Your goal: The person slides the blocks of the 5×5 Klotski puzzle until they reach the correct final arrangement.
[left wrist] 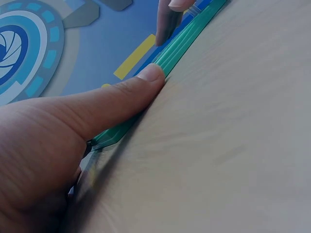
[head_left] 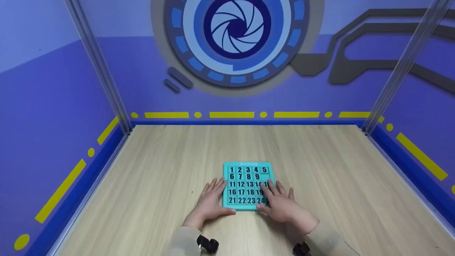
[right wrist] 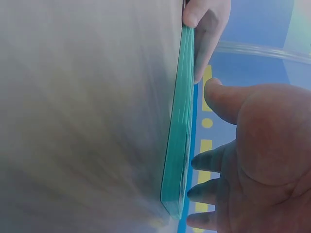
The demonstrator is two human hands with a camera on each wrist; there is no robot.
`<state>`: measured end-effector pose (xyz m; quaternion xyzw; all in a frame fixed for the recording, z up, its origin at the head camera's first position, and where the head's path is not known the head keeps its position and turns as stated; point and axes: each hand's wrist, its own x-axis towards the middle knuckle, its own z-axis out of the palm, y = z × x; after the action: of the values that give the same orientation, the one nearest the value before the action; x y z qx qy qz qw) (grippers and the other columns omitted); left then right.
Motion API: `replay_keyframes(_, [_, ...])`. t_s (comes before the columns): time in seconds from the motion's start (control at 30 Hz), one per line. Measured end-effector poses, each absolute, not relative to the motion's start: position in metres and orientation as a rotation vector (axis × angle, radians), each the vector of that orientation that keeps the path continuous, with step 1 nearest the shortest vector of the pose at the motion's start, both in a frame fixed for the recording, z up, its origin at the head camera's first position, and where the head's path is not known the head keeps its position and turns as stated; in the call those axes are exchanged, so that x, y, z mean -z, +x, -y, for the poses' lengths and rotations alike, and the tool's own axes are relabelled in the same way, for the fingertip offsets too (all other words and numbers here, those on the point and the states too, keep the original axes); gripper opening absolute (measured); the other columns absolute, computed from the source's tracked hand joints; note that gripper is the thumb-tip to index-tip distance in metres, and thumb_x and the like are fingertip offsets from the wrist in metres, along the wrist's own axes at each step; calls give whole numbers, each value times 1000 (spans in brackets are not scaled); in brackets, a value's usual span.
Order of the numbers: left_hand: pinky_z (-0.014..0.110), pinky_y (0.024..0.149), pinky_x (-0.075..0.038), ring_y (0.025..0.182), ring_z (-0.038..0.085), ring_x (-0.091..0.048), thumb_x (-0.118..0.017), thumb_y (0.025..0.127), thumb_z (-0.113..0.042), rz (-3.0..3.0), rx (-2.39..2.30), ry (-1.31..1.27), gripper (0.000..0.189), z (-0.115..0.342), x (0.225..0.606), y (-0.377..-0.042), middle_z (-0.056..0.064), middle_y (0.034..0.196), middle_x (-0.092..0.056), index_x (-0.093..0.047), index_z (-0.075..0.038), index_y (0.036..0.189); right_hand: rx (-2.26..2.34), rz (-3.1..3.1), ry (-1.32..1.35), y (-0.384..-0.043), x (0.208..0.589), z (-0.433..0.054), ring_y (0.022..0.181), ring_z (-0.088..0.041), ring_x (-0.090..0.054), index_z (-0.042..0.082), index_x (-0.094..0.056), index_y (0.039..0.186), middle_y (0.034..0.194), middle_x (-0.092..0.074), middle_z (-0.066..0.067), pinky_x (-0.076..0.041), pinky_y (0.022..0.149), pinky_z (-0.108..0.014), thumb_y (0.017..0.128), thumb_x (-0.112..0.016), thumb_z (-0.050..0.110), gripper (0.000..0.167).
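Observation:
A turquoise number slide puzzle [head_left: 247, 163] lies flat on the table, with black numerals in rows on its tiles. A gap shows at the right end of its second row. My left hand [head_left: 210, 202] holds its near left corner, fingers along the left side and thumb on the near edge; the thumb [left wrist: 121, 99] shows against that edge in the left wrist view. Over the right-hand columns spreads my right hand [head_left: 280, 204], fingers extended, hiding some lower right tiles. In the right wrist view, the right hand's fingers [right wrist: 206, 160] reach over the puzzle's top face.
The pale wooden table [head_left: 170, 153] carries the puzzle near its front middle. Blue-purple panels [head_left: 121, 78] with yellow dashes stand round the back and both sides, joined by metal corner posts [head_left: 103, 71]. Dark straps [head_left: 208, 244] sit at the wrists.

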<state>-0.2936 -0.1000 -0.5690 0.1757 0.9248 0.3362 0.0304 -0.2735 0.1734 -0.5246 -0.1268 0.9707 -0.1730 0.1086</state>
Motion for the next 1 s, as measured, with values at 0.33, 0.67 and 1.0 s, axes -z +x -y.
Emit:
replay_keyframes(0.33, [57, 133, -8, 161, 39, -15, -87, 73, -56, -2858, -1029, 546, 114, 100, 569, -293, 12, 171, -26, -33, -7, 161, 444, -2848, -376, -271, 525, -171, 158, -50, -13, 11, -34, 161, 171, -20, -20, -3, 119, -82, 99, -61, 54, 81])
replay_keyframes(0.67, [57, 133, -7, 161, 39, -14, -87, 73, -56, -2850, -1030, 541, 114, 100, 569, -294, 12, 171, -25, -33, -7, 161, 492, -2842, -396, -274, 524, -171, 157, -52, -12, 9, -34, 161, 171, -19, -22, -2, 118, -84, 99, -61, 52, 80])
replay_keyframes(1.0, [57, 133, -9, 161, 39, -15, -88, 73, -53, -2841, -1055, 564, 113, 101, 568, -293, 13, 171, -28, -34, -6, 160, 510, -2843, -398, -284, 526, -171, 157, -52, -12, 8, -34, 160, 171, -19, -22, -1, 118, -84, 100, -60, 51, 79])
